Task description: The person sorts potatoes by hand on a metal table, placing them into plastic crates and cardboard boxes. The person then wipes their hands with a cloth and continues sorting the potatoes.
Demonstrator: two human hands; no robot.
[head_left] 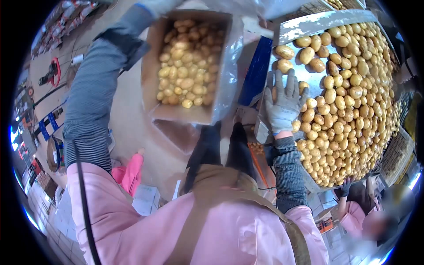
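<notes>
My right hand (282, 110), in a grey glove, lies at the near edge of the sorting table with its fingers spread. Its fingertips touch or nearly touch a few potatoes (318, 65) on the metal surface. A large spread of potatoes (344, 119) covers most of that table. My left hand (161, 6), also gloved, reaches to the far left corner of an open cardboard box (152, 84). Its fingers are blurred and cut off by the frame's top edge. Inside the box lies a heap of potatoes (185, 66). Clear plastic (229, 66) hangs over the box's right side.
A blue panel (257, 70) stands between the box and the metal table (329, 23). At the lower right a co-worker's hand (347, 183) is by the table's edge. Filled bags (64, 22) are stacked at the upper left. A plastic crate (396, 154) stands at the right.
</notes>
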